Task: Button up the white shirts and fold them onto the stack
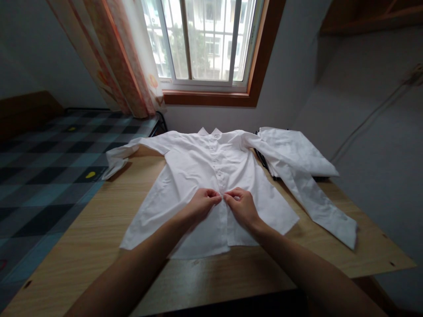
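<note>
The left hand [209, 199] and the right hand [240, 203] meet at the front edge of a long-sleeved white collared shirt [188, 176] of thin woven cloth. On each, thumb and fingertips are pinched together on the cloth, one to either side of the button line [216, 165]; whether a button sits between them is too small to tell.

The shirt lies front up on a pale wood-grained desk [89, 237], its collar [210, 131] at the far end and its hem nearest the person. It looks light, soft and limp, quick to crease and unlikely to be slippery. The doubled front edge, collar and seams should be the firmest places to grip; the body panels would probably just bunch.

Right of the shirt is a folded white cloth bundle [304, 154] with dark material beneath it. Left of the shirt stands a bed with blue, grey and black checked bedding [46, 163]. Beyond the collar is a brown-framed window [205, 48], with a patterned orange-and-cream curtain [115, 57] beside it.
</note>
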Demonstrator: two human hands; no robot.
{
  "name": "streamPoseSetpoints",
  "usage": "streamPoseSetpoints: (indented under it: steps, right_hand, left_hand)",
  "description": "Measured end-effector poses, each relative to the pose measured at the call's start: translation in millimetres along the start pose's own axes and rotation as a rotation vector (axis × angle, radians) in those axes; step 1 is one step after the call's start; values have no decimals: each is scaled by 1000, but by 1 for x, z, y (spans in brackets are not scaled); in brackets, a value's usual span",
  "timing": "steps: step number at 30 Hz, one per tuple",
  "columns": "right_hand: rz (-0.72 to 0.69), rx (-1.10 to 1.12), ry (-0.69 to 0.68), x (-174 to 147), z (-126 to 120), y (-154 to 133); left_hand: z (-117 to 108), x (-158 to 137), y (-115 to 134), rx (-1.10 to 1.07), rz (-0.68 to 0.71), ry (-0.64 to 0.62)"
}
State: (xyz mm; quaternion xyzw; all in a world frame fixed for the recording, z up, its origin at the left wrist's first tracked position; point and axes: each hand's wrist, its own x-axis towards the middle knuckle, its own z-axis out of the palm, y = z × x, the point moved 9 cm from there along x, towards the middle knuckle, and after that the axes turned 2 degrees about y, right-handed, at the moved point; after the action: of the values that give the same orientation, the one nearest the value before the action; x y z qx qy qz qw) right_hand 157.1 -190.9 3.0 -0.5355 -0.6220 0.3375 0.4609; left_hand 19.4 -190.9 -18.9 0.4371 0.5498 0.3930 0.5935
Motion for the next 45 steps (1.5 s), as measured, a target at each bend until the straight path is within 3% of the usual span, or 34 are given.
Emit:
streamPoseSetpoints:
  steps: [6, 11, 19, 23, 27, 32, 35, 45]
  right_hand:
    - [90, 149, -61, 4, 4, 8]
    - [256, 373, -228, 5, 18, 24]
    - [394, 486, -354, 2, 24, 31]
    - [410, 510, -349, 3, 26, 34]
    - [326, 436, -245, 5, 23, 29]
    - [89, 166, -84, 2, 10, 7]
    - [20, 39, -2, -2, 4, -2]
    - [-161, -125, 67, -7, 2, -22]
  left_hand:
    - [-4, 1, 0, 86, 18, 56]
    - [-5, 0, -2, 88, 6, 87]
    - [2, -4, -1, 74, -85, 7]
    - [1, -5, 0, 80, -107, -20]
    - [-3, -3, -6, 86, -116, -13]
    - [-6, -4, -11, 42, -93, 67]
    - [-6, -5, -11, 10, -75, 124]
    - [-7, -9, -7, -166, 35, 218]
